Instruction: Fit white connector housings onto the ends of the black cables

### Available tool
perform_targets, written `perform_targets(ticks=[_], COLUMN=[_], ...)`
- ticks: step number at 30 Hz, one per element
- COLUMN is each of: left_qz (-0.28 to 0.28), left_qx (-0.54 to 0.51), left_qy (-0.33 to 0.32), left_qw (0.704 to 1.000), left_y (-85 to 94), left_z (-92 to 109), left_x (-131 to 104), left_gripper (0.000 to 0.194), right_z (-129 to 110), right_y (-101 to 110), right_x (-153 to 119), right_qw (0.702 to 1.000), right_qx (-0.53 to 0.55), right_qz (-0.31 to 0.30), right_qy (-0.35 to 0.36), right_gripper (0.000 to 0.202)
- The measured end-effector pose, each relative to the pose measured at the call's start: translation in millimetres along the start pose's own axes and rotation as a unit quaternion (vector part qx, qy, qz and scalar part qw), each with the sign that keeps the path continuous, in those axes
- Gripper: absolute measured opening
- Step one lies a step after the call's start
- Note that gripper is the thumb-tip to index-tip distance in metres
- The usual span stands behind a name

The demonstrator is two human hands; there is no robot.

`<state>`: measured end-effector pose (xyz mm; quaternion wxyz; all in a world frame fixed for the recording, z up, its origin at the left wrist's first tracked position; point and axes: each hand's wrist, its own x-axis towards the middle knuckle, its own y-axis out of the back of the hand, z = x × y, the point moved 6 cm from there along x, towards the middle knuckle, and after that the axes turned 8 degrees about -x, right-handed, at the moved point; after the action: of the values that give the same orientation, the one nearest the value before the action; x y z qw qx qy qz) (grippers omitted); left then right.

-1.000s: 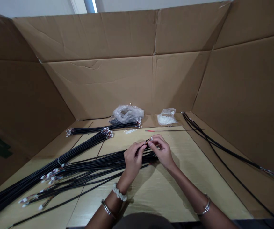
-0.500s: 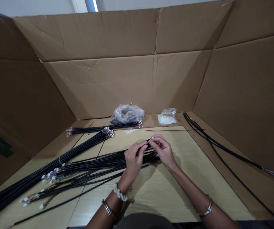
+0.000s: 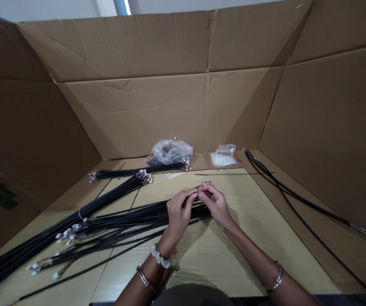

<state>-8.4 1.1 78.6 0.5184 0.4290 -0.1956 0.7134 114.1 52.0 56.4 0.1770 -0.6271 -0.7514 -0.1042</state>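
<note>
My left hand (image 3: 179, 207) is closed on a black cable near its end, fingertips pinching where thin coloured wires come out. Facing it, my right hand (image 3: 216, 205) pinches the wires beside a small white connector (image 3: 204, 184). The fingertips of both hands almost meet, and they hide part of the wires. Under and to the left of my hands lies a loose bundle of black cables (image 3: 132, 221), with white connectors (image 3: 71, 233) on its left ends. One single cable (image 3: 93, 267) runs apart along the front of it.
A tied cable bundle (image 3: 58, 225) lies at the left, and a shorter bundle (image 3: 138, 171) at the back. Behind stand a clear plastic bag (image 3: 172, 151) and a small bag of white pieces (image 3: 224, 156). Loose white bits (image 3: 174, 174) lie nearby. Long cables (image 3: 301, 197) stretch along the right; cardboard walls (image 3: 132, 102) surround everything.
My right hand has shifted slightly down and left, its fingers closer to the left fingertips. The wire end between the hands has turned a little. The left hand stays nearly still.
</note>
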Motion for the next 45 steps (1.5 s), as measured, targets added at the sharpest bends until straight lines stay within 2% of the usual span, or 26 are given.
perform_targets(ticks=[9, 15, 20, 35, 45], left_qz=[-0.008, -0.011, -0.014, -0.044, -0.014], left_qx=[0.015, 0.013, -0.001, -0.038, -0.126], left_qy=[-0.006, -0.009, 0.014, 0.088, 0.121], left_qw=[1.000, 1.000, 1.000, 0.994, 0.984], left_y=[0.1, -0.6, -1.0, -3.7, -2.4], left_z=[0, 1, 0, -10, -11], left_x=[0, 0, 0, 2, 5], left_gripper=[0.016, 0.015, 0.015, 0.016, 0.013], right_z=[4, 11, 11, 10, 1], right_y=[2, -1, -1, 2, 3], right_x=[0, 2, 2, 4, 4], right_qw=[0.998, 0.994, 0.991, 0.994, 0.996], right_qx=[0.051, 0.090, 0.104, 0.067, 0.035], right_qz=[0.022, -0.001, -0.012, 0.002, 0.005], right_qy=[-0.039, -0.068, -0.081, -0.089, -0.079], right_gripper=[0.036, 0.039, 0.039, 0.043, 0.041])
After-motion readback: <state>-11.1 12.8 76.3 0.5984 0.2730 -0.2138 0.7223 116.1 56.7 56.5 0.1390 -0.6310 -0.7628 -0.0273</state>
